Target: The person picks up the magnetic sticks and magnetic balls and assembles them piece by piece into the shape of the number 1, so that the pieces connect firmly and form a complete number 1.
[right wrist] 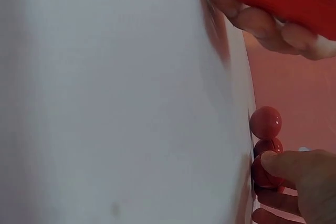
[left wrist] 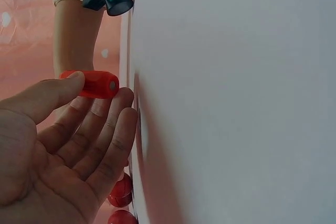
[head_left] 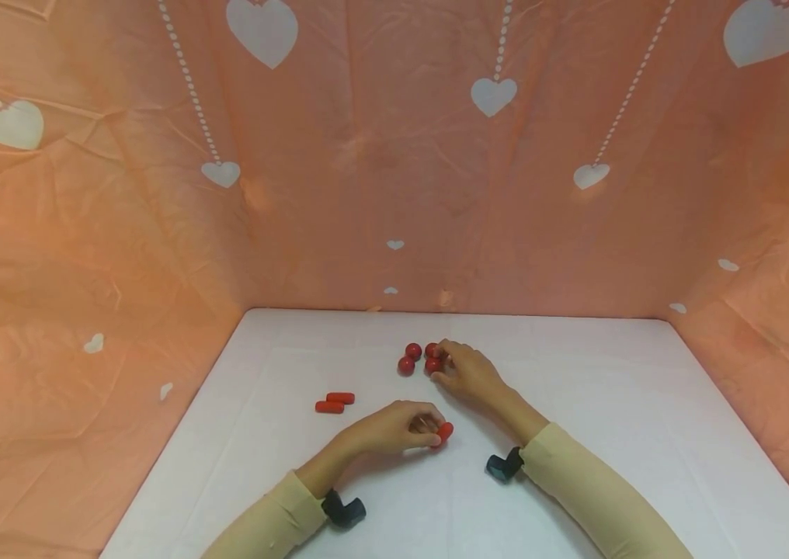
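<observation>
Between thumb and fingertips, my left hand [head_left: 393, 427] pinches a short red rod [head_left: 445, 432] just over the white table. A small grey disc shows on the end of that rod [left wrist: 94, 84] in the left wrist view. Farther back, my right hand [head_left: 470, 373] is at a cluster of several glossy red balls. Its thumb lies on the near right ball [head_left: 432, 366], and its fingertips reach the far right ball [head_left: 432, 350], partly covering it. Left of these sit two more red balls, a near one [head_left: 405, 366] and a far one [head_left: 413, 351].
Two red rods lie side by side on the table at the left, one nearer [head_left: 329, 407] and one farther [head_left: 341, 397]. Orange cloth [head_left: 359, 194] printed with white hearts encloses the white table [head_left: 576, 373] at the back and sides.
</observation>
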Demonstrator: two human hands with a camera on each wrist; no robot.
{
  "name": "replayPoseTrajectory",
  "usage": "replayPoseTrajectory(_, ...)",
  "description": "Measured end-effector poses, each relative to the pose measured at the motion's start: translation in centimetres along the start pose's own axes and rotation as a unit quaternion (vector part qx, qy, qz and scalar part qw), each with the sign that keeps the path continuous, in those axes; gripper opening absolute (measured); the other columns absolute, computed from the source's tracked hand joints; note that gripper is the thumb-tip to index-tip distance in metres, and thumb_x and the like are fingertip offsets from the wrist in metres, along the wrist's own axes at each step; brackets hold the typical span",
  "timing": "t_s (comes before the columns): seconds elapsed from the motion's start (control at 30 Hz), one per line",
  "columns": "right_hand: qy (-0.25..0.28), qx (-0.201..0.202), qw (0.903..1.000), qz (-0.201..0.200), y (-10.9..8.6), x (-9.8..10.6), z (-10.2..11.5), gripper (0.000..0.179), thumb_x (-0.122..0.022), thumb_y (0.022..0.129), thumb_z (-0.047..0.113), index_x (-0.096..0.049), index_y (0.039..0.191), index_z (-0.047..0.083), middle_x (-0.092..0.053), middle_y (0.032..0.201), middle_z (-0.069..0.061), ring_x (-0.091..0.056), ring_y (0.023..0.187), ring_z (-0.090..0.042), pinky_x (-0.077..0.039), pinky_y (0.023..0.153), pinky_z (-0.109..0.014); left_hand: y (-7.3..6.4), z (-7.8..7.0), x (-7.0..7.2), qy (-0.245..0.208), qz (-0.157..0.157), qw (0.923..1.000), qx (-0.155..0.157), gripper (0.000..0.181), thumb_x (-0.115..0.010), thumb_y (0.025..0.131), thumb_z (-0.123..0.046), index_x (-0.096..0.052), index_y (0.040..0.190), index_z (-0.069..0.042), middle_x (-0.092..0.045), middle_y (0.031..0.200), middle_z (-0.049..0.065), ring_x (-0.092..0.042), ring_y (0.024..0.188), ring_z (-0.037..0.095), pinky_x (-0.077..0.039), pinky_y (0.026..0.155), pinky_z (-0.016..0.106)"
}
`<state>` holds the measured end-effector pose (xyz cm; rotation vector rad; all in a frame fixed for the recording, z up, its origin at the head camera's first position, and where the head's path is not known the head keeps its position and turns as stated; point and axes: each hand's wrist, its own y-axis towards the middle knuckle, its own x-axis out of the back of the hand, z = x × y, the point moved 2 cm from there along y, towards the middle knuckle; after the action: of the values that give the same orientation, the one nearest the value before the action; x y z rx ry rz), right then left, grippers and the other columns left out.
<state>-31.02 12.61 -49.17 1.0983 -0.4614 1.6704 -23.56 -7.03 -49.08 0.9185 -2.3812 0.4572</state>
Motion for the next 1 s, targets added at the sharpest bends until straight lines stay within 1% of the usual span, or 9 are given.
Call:
replayPoseTrajectory(0.2,0.002,-0.001,1.0,-0.003,-0.4,0.3,-0.4,0.03,-0.083,0.093,0.021,-0.067,0.118,0.015,-0.073,0.108,-0.005,-0.068,0.101,-0.024,-0.057,0.091,-0.048,0.4,-0.3,-0.2,-0.001,-0.004,1.0,0.003,0.021,-0.077,0.102,-0.021,-0.073,0.122,-0.017,-0.073,0.105,-0.014,-0.066,0.098,0.001,-0.054,0.096,0.023)
replayPoseTrajectory(0.3,0.005,-0.003,1.0,-0.003,-0.7,0.5,-0.5,0.03,-0.082,0.094,0.021,-0.066,0.119,0.016,-0.074,0.11,-0.006,-0.068,0.102,-0.025,-0.057,0.091,-0.049,0.5,-0.4,-0.3,-0.012,-0.01,0.9998,0.012,0.019,-0.077,0.102,-0.023,-0.073,0.12,-0.018,-0.073,0.102,-0.013,-0.067,0.097,0.002,-0.054,0.096,0.023)
replayPoseTrajectory(0.43,0.011,-0.012,0.9999,-0.002,-0.8,0.8,-0.8,0.029,-0.081,0.096,0.023,-0.065,0.12,0.017,-0.073,0.11,-0.005,-0.066,0.098,-0.023,-0.056,0.09,-0.047,0.7,-0.5,-0.4,-0.033,-0.021,0.9988,0.03,0.015,-0.077,0.102,-0.024,-0.073,0.116,-0.021,-0.074,0.099,-0.013,-0.068,0.095,0.005,-0.055,0.089,0.024)
replayPoseTrajectory(0.57,0.019,-0.014,0.9997,-0.004,-1.0,1.1,-1.2,0.031,-0.08,0.097,0.022,-0.064,0.123,0.015,-0.073,0.112,-0.004,-0.063,0.094,-0.021,-0.055,0.087,-0.044,0.9,-0.5,-0.4,-0.04,-0.028,0.9981,0.039,0.014,-0.078,0.101,-0.025,-0.072,0.114,-0.022,-0.074,0.1,-0.012,-0.069,0.094,0.006,-0.056,0.084,0.024)
replayPoseTrajectory(0.67,0.027,-0.013,0.9995,-0.013,-1.2,1.4,-1.4,0.037,-0.079,0.097,0.019,-0.063,0.129,0.012,-0.073,0.118,-0.006,-0.064,0.095,-0.021,-0.056,0.087,-0.044,1.1,-0.5,-0.4,-0.045,-0.03,0.9978,0.04,0.014,-0.078,0.101,-0.024,-0.072,0.114,-0.021,-0.075,0.101,-0.011,-0.07,0.094,0.006,-0.057,0.085,0.024)
replayPoseTrajectory(0.8,0.031,-0.007,0.9991,-0.029,-1.7,1.8,-1.7,0.042,-0.078,0.097,0.017,-0.065,0.137,0.01,-0.074,0.123,-0.009,-0.066,0.096,-0.022,-0.056,0.088,-0.045,1.3,-0.3,-0.4,-0.067,-0.038,0.9964,0.036,0.015,-0.079,0.1,-0.021,-0.072,0.113,-0.017,-0.076,0.101,-0.007,-0.071,0.092,0.008,-0.057,0.084,0.025)
replayPoseTrajectory(0.93,0.039,-0.004,0.9985,-0.039,-2.1,2.2,-1.9,0.04,-0.078,0.097,0.017,-0.069,0.135,0.009,-0.075,0.121,-0.007,-0.067,0.095,-0.021,-0.056,0.085,-0.044,1.5,-0.1,-0.5,-0.089,-0.051,0.9943,0.03,0.016,-0.078,0.1,-0.019,-0.071,0.115,-0.015,-0.075,0.1,-0.005,-0.071,0.089,0.01,-0.058,0.081,0.025)
replayPoseTrajectory(1.0,0.044,-0.007,0.9982,-0.04,-2.4,2.4,-2.0,0.038,-0.078,0.097,0.018,-0.071,0.134,0.008,-0.075,0.12,-0.006,-0.067,0.095,-0.021,-0.057,0.084,-0.043,1.6,-0.1,-0.5,-0.098,-0.057,0.993,0.033,0.016,-0.078,0.101,-0.019,-0.071,0.115,-0.016,-0.076,0.1,-0.005,-0.071,0.087,0.011,-0.058,0.079,0.026)
